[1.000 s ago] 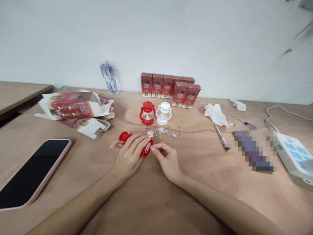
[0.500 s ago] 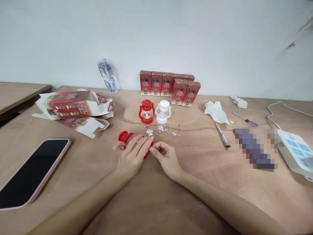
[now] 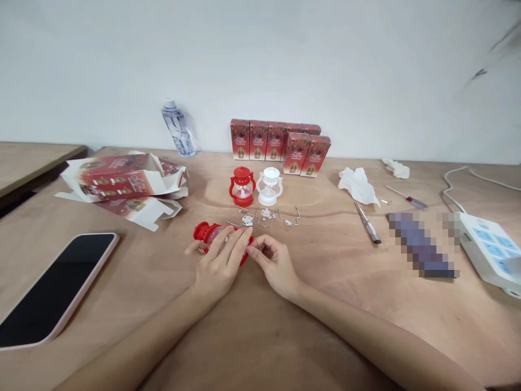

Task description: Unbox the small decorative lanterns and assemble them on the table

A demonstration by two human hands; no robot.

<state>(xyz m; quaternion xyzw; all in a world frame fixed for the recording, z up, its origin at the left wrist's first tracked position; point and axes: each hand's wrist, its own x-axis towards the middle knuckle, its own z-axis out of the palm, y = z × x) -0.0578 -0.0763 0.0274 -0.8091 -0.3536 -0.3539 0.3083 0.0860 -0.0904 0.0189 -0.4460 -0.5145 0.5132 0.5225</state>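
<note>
A small red toy lantern (image 3: 205, 232) lies on its side on the wooden table (image 3: 260, 326). My left hand (image 3: 217, 266) covers it, fingers wrapped over its body. My right hand (image 3: 274, 266) pinches at the lantern's base end, fingertips together; what they hold, if anything, is hidden. Just beyond the hands lie thin wire handles and small white parts (image 3: 266, 216). Behind those, a red lantern (image 3: 242, 187) and a white lantern (image 3: 269, 187) stand upright side by side.
Several red boxes (image 3: 280, 142) line the wall, with a water bottle (image 3: 177, 127) to their left. Opened cartons (image 3: 126, 182) and a phone (image 3: 52, 288) lie left. Right are tissues (image 3: 358, 185), two screwdrivers (image 3: 368, 224), a power strip (image 3: 490, 251).
My left hand has turned the lying lantern so its white underside no longer shows, and my right fingertips have closed in against its base. The view shifted slightly.
</note>
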